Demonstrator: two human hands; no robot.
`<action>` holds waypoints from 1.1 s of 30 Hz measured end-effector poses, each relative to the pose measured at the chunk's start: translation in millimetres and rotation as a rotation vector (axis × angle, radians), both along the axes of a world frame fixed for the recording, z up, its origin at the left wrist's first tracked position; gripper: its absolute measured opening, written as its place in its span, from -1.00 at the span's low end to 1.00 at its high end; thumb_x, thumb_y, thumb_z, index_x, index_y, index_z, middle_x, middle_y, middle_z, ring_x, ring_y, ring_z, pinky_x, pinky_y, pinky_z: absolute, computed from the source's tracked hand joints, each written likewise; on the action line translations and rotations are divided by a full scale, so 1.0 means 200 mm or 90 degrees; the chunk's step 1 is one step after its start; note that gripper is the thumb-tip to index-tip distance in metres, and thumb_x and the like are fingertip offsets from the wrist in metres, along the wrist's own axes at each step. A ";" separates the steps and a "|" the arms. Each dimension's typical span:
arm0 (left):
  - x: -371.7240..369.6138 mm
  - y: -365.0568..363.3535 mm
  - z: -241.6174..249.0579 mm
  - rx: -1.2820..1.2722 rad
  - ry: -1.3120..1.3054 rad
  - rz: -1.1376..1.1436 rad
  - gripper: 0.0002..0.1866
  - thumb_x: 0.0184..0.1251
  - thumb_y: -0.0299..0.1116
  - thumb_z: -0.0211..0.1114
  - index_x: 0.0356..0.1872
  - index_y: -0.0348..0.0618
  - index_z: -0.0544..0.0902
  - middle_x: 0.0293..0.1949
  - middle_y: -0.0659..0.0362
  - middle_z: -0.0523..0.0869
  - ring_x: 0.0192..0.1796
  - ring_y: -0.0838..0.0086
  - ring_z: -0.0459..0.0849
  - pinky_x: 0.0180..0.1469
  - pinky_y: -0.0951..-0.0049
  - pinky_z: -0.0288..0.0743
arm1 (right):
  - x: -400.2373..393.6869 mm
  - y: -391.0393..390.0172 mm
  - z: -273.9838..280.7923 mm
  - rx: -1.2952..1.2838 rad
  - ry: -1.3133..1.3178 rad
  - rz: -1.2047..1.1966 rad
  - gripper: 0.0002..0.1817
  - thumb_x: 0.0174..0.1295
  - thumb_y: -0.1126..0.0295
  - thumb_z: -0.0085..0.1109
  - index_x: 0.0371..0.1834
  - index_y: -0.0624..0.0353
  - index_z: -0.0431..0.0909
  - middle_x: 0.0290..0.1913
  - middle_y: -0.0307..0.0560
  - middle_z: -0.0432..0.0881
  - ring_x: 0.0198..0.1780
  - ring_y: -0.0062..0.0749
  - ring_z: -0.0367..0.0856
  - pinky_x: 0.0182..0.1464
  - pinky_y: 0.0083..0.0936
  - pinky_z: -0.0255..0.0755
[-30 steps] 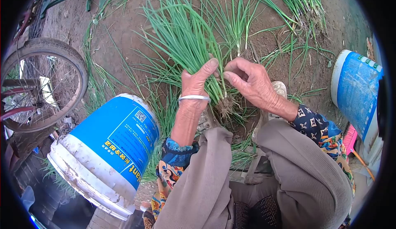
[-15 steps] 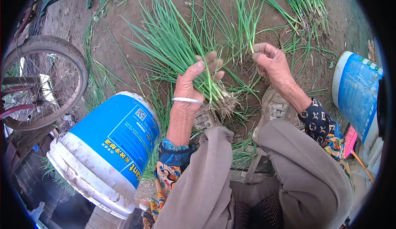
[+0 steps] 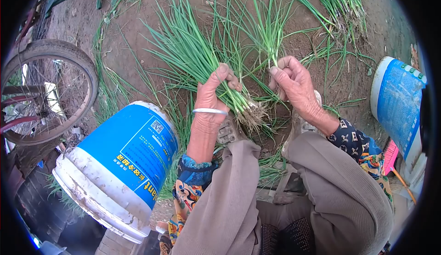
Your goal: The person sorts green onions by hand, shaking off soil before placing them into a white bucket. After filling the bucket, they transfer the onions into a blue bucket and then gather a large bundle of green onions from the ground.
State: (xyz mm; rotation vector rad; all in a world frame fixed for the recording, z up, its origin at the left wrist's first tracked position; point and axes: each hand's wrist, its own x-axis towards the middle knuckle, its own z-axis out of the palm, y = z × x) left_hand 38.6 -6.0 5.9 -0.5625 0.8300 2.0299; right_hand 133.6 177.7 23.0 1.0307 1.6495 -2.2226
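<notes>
My left hand (image 3: pixel 212 89), with a pale bangle at the wrist, is closed around a thick bunch of scallions (image 3: pixel 187 48). Their leaves fan toward the upper left and their muddy roots (image 3: pixel 252 115) hang at the lower right. My right hand (image 3: pixel 294 81) is closed too, pinching a few thinner scallions (image 3: pixel 270 41) near their lower ends, with the leaves spreading upward. It is a short way to the right of the bunch. Loose scallions (image 3: pixel 228 36) lie on the soil between and beyond my hands.
A pile of scallions (image 3: pixel 342 6) lies at the upper right. One blue-and-white bucket (image 3: pixel 124 154) stands at my left, another blue bucket (image 3: pixel 398 98) at the right. A bicycle wheel (image 3: pixel 87 71) is at the far left. A pink brush (image 3: pixel 390 156) shows by the right bucket.
My right hand has moved left and slightly down with its scallions, closer to the bunch. The fingers of my left hand have curled in around the bunch.
</notes>
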 end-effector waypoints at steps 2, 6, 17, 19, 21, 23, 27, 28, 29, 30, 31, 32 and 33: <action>0.00 -0.02 0.02 0.065 -0.020 -0.007 -0.82 0.24 -0.31 0.31 -0.31 -0.14 0.51 -0.40 0.21 0.60 -0.41 0.50 0.53 -0.34 0.39 0.47 | 0.00 -0.01 -0.02 -0.044 -0.026 -0.024 -0.82 0.36 0.29 0.06 -0.20 0.18 0.39 -0.54 -0.26 0.56 -0.61 -0.77 0.39 -0.59 -0.77 0.30; -0.01 0.03 0.12 -0.063 0.107 -0.241 -0.79 0.21 -0.34 0.30 -0.20 -0.18 0.55 -0.14 0.08 0.70 -0.31 0.44 0.65 -0.41 0.50 0.55 | -0.03 0.00 0.01 -0.051 0.015 0.025 -0.82 0.35 0.31 0.08 -0.19 0.20 0.42 -0.49 -0.31 0.54 -0.53 -0.79 0.39 -0.47 -0.76 0.33; -0.05 -0.06 -0.04 -0.241 0.058 0.046 -0.67 0.16 -0.42 0.38 -0.05 -0.16 0.55 -0.10 0.05 0.68 -0.32 0.46 0.65 -0.32 0.47 0.59 | -0.04 0.08 -0.02 0.109 0.027 -0.090 -0.83 0.31 0.33 0.15 -0.16 0.18 0.53 -0.49 -0.39 0.47 -0.52 -0.83 0.31 -0.49 -0.77 0.26; -0.02 0.01 0.03 -0.227 0.100 -0.001 -0.63 0.14 -0.39 0.42 -0.03 -0.18 0.55 -0.16 0.05 0.68 -0.37 0.48 0.63 -0.37 0.48 0.57 | -0.03 0.02 0.00 0.156 0.056 0.059 -0.83 0.29 0.34 0.15 -0.17 0.20 0.53 -0.51 -0.38 0.47 -0.52 -0.80 0.31 -0.48 -0.74 0.27; 0.01 0.08 0.06 -0.218 0.139 -0.042 -0.61 0.13 -0.39 0.43 -0.02 -0.21 0.55 -0.18 0.07 0.69 -0.37 0.49 0.63 -0.38 0.50 0.57 | -0.01 -0.06 -0.01 0.171 0.093 0.191 -0.80 0.24 0.37 0.18 -0.21 0.29 0.52 -0.55 -0.29 0.48 -0.49 -0.70 0.39 -0.42 -0.62 0.37; 0.02 0.11 0.07 -0.222 0.134 -0.039 -0.60 0.10 -0.40 0.44 -0.03 -0.23 0.56 -0.23 0.10 0.69 -0.37 0.49 0.62 -0.40 0.47 0.55 | -0.01 -0.07 0.03 0.187 0.100 0.295 -0.77 0.24 0.33 0.17 -0.23 0.31 0.52 -0.56 -0.19 0.49 -0.49 -0.60 0.43 -0.39 -0.52 0.41; 0.02 0.07 0.05 -0.257 0.122 -0.050 -0.62 0.07 -0.42 0.44 -0.06 -0.23 0.57 -0.30 0.14 0.68 -0.39 0.45 0.60 -0.38 0.43 0.52 | -0.04 0.01 -0.04 0.389 0.050 0.265 -0.69 0.22 0.23 0.16 -0.27 0.32 0.52 -0.51 0.01 0.56 -0.44 -0.27 0.58 -0.34 -0.31 0.45; 0.02 0.06 0.06 -0.251 0.118 -0.050 -0.62 0.08 -0.41 0.43 -0.06 -0.23 0.57 -0.31 0.15 0.68 -0.39 0.45 0.60 -0.37 0.42 0.52 | -0.05 0.04 -0.12 0.508 0.066 0.267 -0.70 0.21 0.24 0.17 -0.31 0.32 0.52 -0.50 0.04 0.58 -0.42 -0.22 0.60 -0.32 -0.28 0.46; 0.02 0.05 0.06 -0.246 0.114 -0.049 -0.63 0.09 -0.41 0.43 -0.06 -0.23 0.57 -0.31 0.15 0.68 -0.39 0.44 0.60 -0.36 0.41 0.52 | -0.05 0.06 -0.20 0.627 0.082 0.269 -0.71 0.20 0.25 0.17 -0.35 0.32 0.52 -0.48 0.07 0.60 -0.39 -0.16 0.63 -0.30 -0.26 0.46; 0.02 0.04 0.06 -0.236 0.116 -0.050 -0.64 0.10 -0.40 0.41 -0.06 -0.23 0.57 -0.30 0.14 0.68 -0.37 0.43 0.60 -0.33 0.37 0.53 | -0.06 0.07 -0.21 0.646 0.073 0.291 -0.72 0.19 0.26 0.17 -0.36 0.32 0.52 -0.47 0.08 0.60 -0.39 -0.15 0.63 -0.30 -0.25 0.46; 0.02 0.04 0.06 -0.231 0.117 -0.050 -0.64 0.11 -0.40 0.41 -0.07 -0.23 0.56 -0.31 0.14 0.68 -0.37 0.42 0.61 -0.32 0.37 0.53 | -0.07 0.07 -0.23 0.664 0.063 0.313 -0.73 0.18 0.27 0.17 -0.37 0.32 0.51 -0.46 0.09 0.60 -0.39 -0.15 0.63 -0.30 -0.25 0.46; 0.02 0.05 0.06 -0.225 0.118 -0.049 -0.65 0.11 -0.40 0.41 -0.08 -0.24 0.56 -0.31 0.14 0.67 -0.36 0.42 0.61 -0.31 0.37 0.54 | -0.07 0.07 -0.23 0.682 0.053 0.336 -0.75 0.17 0.29 0.16 -0.38 0.32 0.51 -0.45 0.09 0.60 -0.38 -0.14 0.64 -0.29 -0.25 0.47; 0.02 0.05 0.06 -0.221 0.120 -0.047 -0.65 0.11 -0.40 0.41 -0.08 -0.24 0.56 -0.32 0.14 0.67 -0.36 0.42 0.61 -0.30 0.37 0.55 | -0.07 0.08 -0.22 0.610 0.014 0.318 -0.75 0.16 0.30 0.17 -0.35 0.31 0.50 -0.46 0.07 0.60 -0.39 -0.16 0.63 -0.29 -0.25 0.47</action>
